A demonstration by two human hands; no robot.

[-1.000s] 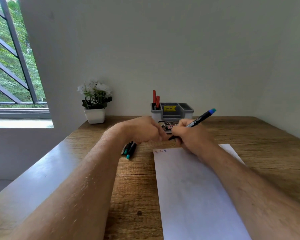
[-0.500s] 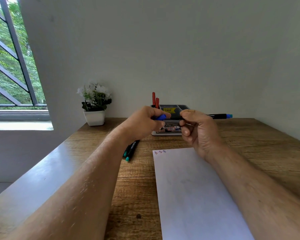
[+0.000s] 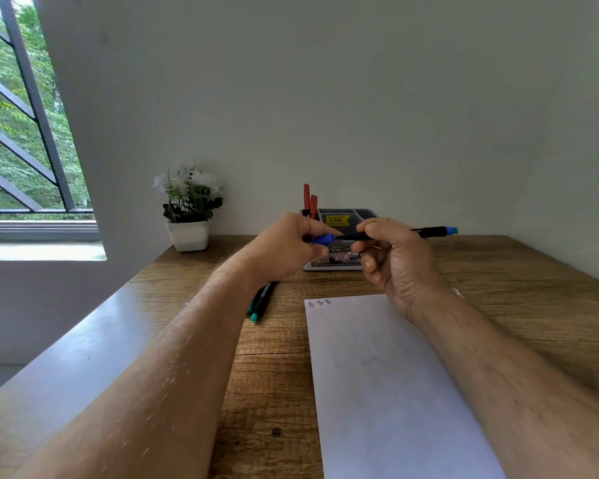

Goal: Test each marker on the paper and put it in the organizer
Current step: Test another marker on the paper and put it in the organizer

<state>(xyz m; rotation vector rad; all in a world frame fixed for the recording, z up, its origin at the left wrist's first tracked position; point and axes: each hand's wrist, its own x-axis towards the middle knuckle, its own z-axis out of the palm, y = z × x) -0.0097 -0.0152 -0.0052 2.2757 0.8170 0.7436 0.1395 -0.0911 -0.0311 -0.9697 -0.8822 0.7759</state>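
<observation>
We have lifted the blue marker point(image 3: 429, 231) off the paper point(image 3: 388, 375) — our right hand point(image 3: 395, 261) grips its barrel level before the organizer point(image 3: 339, 223), our left hand point(image 3: 291, 250) pinching the blue cap point(image 3: 322, 239) at its tip. Testing looks finished — recapping, then stowing.

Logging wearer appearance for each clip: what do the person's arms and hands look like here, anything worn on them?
Both forearms are bare up to the frame edge, with no sleeves in view. The left hand and right hand wear no gloves, and no watch or bracelet shows on either wrist. A thin band may sit on one of the right hand's fingers; it is too small to confirm.
</observation>
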